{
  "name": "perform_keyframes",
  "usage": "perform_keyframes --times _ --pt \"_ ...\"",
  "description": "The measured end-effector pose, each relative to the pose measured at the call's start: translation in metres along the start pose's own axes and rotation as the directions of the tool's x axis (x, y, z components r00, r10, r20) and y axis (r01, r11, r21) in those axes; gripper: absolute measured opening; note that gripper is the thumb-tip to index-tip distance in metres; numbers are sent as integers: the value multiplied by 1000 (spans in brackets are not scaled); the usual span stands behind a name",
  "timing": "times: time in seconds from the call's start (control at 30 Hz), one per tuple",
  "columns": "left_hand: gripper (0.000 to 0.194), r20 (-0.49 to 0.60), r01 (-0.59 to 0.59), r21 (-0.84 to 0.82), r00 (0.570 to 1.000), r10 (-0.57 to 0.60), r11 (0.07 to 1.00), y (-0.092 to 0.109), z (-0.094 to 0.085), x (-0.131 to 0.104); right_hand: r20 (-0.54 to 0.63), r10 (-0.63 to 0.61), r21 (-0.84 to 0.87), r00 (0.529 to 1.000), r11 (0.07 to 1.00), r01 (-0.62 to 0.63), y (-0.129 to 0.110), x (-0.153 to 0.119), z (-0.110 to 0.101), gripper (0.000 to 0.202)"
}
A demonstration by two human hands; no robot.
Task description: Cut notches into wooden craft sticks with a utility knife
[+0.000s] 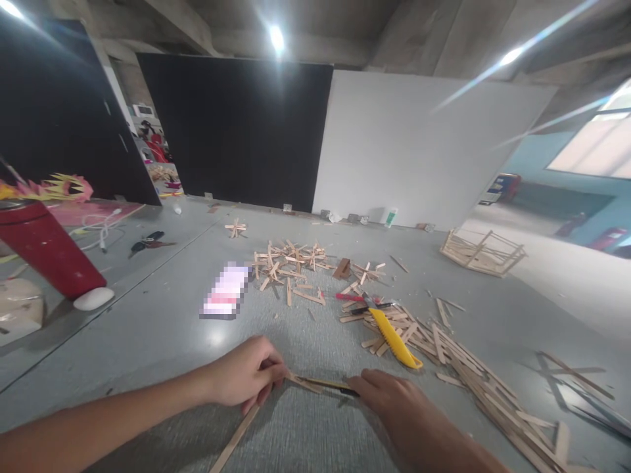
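Observation:
My left hand (251,374) is closed on a thin wooden stick (234,441), which slants down toward the bottom edge of the view. Short wooden ends stick out to the right of its fingertips. My right hand (389,394) is wrapped round a slim dark tool (345,387); its narrow front part reaches left to the wood near my left fingertips. Whether that tool is a knife or tweezers I cannot tell. Beyond my right hand, a yellow-handled saw-edged tool (394,338) lies on a pile of sticks (468,368).
Loose short sticks (290,259) lie mid-table beside a pixelated phone-like object (227,292). At the left are a red bottle (54,249), a white mouse (93,299) and keys (148,243). A stick frame (483,253) stands at the right edge. Black and white panels stand behind.

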State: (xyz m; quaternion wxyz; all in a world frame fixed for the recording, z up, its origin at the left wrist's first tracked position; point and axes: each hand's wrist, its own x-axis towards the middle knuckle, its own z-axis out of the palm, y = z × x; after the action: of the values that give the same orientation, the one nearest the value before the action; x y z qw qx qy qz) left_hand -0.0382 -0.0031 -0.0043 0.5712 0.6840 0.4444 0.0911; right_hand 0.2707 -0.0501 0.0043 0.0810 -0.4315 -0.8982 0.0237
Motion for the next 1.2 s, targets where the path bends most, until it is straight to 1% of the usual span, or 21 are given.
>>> perform_keyframes --times 0.1,0.13,0.2,0.27,0.3,0.37,0.43,0.5,0.63,0.73,0.8,0.87,0.93,0.97,1.03,1.13,1.17,1.2 --pt "55 -1 3 -2 1000 -3 1000 -1 1 1 166 36 95 985 994 -53 -2 8 -14 43" --pt "56 -6 2 -2 1000 -2 1000 -1 2 2 195 31 101 980 994 -52 -4 11 -21 42" --pt "58 -14 -2 1 1000 2 1000 0 2 2 208 -7 117 978 993 -18 -9 19 -36 36" --pt "58 -14 -3 6 1000 3 1000 0 3 3 168 -47 156 985 988 20 -16 32 -50 25" --pt "57 -13 -2 9 1000 2 1000 1 3 3 160 -84 157 984 986 58 -20 40 -55 23" --pt "56 -19 2 16 1000 -2 1000 2 2 2 136 -184 79 973 981 175 -28 57 -65 23" --pt "57 -33 6 27 999 -5 1000 3 2 2 150 -299 2 942 953 302 -36 75 -74 24" --pt "56 -46 8 37 999 -7 999 2 2 1 200 -361 -35 911 926 375 -46 92 -84 26" --pt "52 -55 1 52 999 2 999 -1 2 1 301 -319 -63 899 934 352 -67 123 -102 16" --pt "49 -58 3 55 998 0 998 -4 2 1 343 -318 -37 884 936 351 -76 137 -105 16" --pt "49 -59 4 55 998 -1 998 -5 2 2 321 -332 -38 887 931 362 -76 136 -104 17" --pt "50 -55 0 54 998 3 999 -5 2 2 287 -334 -58 898 930 364 -72 128 -101 15" --pt "52 -45 -5 47 999 7 999 -4 1 2 266 -323 -70 908 933 353 -64 114 -97 16" --pt "53 -40 -7 41 999 9 999 -3 1 2 262 -312 -71 913 938 340 -59 105 -94 20" --pt "55 -27 -11 29 1000 12 1000 -1 1 2 243 -272 -39 931 956 289 -47 88 -86 25" --pt "58 -5 -6 0 1000 6 1000 0 2 2 270 -121 15 955 993 121 -30 59 -63 27" --pt "59 1 -3 -9 1000 3 1000 0 2 2 248 -90 12 964 996 90 -24 49 -51 28" --pt "60 3 -2 -15 1000 2 1000 -1 2 1 225 -84 -8 971 996 88 -20 40 -38 30"
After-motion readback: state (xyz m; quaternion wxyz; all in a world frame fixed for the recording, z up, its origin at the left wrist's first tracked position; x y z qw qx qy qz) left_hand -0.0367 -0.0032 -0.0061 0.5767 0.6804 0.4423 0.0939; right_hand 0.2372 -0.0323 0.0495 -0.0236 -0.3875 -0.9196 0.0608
